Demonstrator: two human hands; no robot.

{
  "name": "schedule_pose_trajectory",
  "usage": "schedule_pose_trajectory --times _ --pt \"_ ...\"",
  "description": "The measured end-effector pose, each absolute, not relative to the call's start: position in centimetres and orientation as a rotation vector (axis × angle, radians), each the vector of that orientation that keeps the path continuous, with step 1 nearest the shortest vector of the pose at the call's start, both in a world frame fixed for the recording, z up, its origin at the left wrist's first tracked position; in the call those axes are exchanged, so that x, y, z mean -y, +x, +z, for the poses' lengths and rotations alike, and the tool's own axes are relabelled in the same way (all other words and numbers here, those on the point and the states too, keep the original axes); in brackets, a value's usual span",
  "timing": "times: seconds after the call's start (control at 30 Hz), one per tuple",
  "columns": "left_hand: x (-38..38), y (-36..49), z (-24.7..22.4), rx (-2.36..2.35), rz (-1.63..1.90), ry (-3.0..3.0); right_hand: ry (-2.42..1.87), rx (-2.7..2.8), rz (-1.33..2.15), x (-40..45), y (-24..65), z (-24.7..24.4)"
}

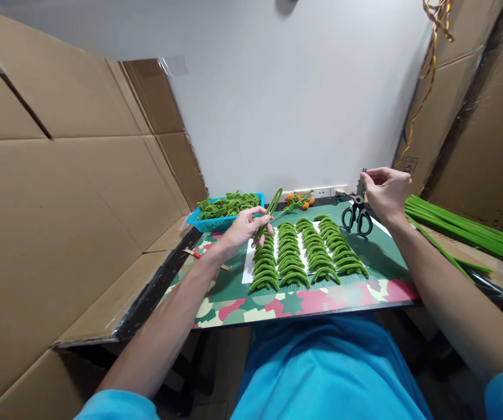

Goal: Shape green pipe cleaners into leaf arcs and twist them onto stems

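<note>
Between the thumb and fingers of my left hand [251,224] is a folded green pipe cleaner [277,199], its loop pointing up and away from me. My right hand [386,189] pinches a pair of black-handled scissors [358,200] by the blade end, so the handles hang down over the table's right side. Below and between the hands, curved green pipe cleaner pieces [294,261] lie in several neat rows. White paper [248,269] shows beneath these rows. My left fingers are just above the far end of the leftmost row.
A blue basket [222,224] heaped with bent green pieces stands at the back left. Behind the rows lie orange flower pieces [306,205]. Long straight green pipe cleaners [470,230] lie at right. A red-and-tan stick [193,253] rests at left. Cardboard walls [80,186] flank the table.
</note>
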State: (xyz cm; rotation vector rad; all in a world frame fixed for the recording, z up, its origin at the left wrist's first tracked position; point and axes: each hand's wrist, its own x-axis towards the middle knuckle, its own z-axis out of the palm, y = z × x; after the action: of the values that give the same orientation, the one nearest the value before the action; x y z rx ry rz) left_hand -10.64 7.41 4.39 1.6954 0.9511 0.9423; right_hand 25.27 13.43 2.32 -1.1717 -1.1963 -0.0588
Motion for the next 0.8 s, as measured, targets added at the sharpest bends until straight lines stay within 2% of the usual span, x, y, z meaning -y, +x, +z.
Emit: schedule_pose_trajectory --times 0.8 --pt "-7.20 -10.53 4.63 -0.964 0.930 1.695 -1.189 1.227 -0.182 -13.10 24.53 2.28"
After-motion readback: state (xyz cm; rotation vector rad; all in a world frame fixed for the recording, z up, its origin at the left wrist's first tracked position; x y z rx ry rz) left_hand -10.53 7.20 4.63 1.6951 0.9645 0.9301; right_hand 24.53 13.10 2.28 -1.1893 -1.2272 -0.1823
